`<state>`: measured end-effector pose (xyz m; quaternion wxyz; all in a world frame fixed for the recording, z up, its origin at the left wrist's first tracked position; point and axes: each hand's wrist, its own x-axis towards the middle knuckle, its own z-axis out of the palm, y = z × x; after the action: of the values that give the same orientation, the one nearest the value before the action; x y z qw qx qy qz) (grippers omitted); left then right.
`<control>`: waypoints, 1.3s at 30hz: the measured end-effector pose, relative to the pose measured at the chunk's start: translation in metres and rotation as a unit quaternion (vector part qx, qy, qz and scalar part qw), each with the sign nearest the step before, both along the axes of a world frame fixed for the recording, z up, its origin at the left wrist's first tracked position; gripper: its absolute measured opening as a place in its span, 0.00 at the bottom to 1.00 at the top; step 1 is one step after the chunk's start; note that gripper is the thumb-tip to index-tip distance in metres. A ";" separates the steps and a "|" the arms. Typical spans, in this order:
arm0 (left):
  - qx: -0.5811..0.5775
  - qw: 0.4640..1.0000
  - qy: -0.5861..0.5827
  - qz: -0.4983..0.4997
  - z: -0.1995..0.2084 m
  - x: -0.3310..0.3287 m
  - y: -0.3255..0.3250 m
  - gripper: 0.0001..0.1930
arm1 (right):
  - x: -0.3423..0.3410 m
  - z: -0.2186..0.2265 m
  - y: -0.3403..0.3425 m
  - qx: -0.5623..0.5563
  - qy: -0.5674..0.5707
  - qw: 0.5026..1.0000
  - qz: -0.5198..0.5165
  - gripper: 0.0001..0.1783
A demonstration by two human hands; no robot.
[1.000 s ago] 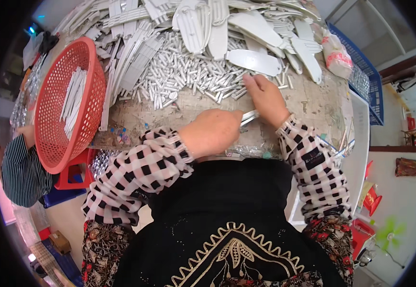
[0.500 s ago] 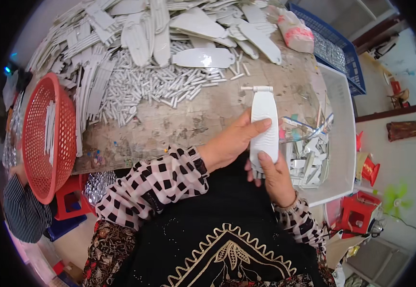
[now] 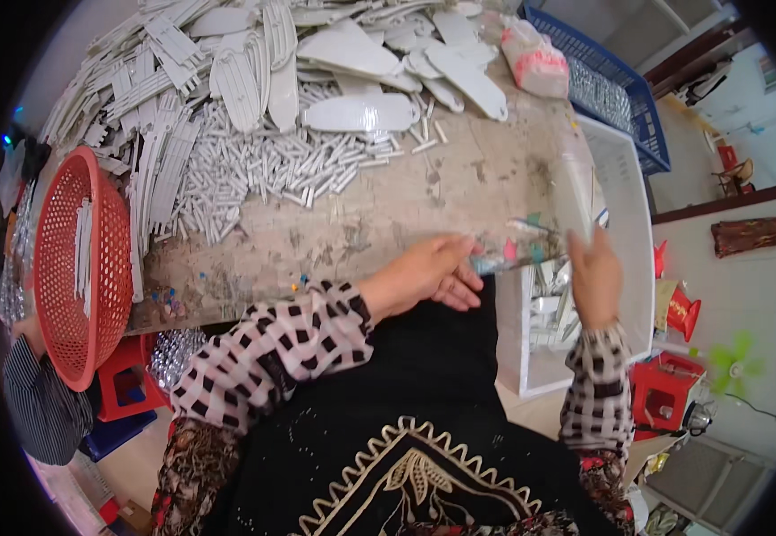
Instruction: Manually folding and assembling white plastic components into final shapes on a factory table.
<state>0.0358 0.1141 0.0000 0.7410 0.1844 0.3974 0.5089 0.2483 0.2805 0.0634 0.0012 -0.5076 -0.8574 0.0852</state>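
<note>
Over the white bin [image 3: 635, 241] on the right, my right hand [image 3: 595, 279] is closed on a long white plastic piece [image 3: 575, 198], which is smeared by motion and points away from me. My left hand [image 3: 431, 271] rests near the table's front edge, its fingers loosely apart with nothing in them. Several white plastic parts [image 3: 550, 308] lie in the bin below my right hand. At the back of the worn table [image 3: 406, 210] is a heap of flat white panels [image 3: 352, 46]. In front of it spreads a pile of short white rods [image 3: 290, 165].
A red perforated basket [image 3: 120, 268] holding thin white strips stands at the left, with another person's striped sleeve [image 3: 38, 393] beside it. A blue crate [image 3: 651, 147] and a knotted plastic bag [image 3: 535, 64] are at the back right. A red stool [image 3: 660, 393] stands beyond the bin.
My right hand has moved right and away from me with the white plastic piece, from above my lap to over the bin. My left hand has let go of it and shifted left.
</note>
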 end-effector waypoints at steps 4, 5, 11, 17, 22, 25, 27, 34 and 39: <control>0.005 1.000 -0.026 0.001 -0.004 0.001 -0.008 0.27 | -0.006 0.080 -0.037 0.154 0.476 0.863 -0.066 0.24; 0.009 1.000 -0.025 0.003 -0.002 -0.001 -0.007 0.27 | -0.008 0.094 -0.044 0.178 0.525 0.832 -0.010 0.24; 0.012 0.999 -0.041 -0.003 -0.004 0.004 -0.002 0.26 | 0.046 -0.013 0.014 0.287 0.217 0.928 0.093 0.19; 0.029 0.999 -0.030 -0.004 -0.004 0.002 0.004 0.25 | 0.009 0.021 -0.006 0.154 0.216 0.964 0.031 0.17; 0.036 0.999 -0.019 0.010 -0.007 0.001 -0.019 0.23 | 0.016 0.044 -0.014 0.043 0.409 0.903 -0.121 0.22; 0.037 0.999 0.019 -0.024 0.003 0.004 -0.012 0.21 | 0.076 0.016 0.021 0.188 0.178 0.958 -0.121 0.26; 0.025 0.996 0.073 -0.045 0.012 0.002 -0.022 0.19 | 0.069 0.008 0.007 0.190 -0.160 0.960 -0.128 0.28; 0.059 0.986 0.153 0.015 0.008 -0.008 -0.053 0.16 | -0.109 0.001 -0.009 0.015 0.255 0.937 0.238 0.18; 0.058 0.975 0.202 0.069 0.017 -0.020 -0.080 0.16 | -0.227 -0.018 -0.016 0.166 0.165 0.884 0.405 0.26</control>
<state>0.0156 0.0337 0.0172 0.5970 0.2980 0.5203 0.5330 0.0213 0.2643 0.0450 0.1928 -0.0868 -0.9772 0.0171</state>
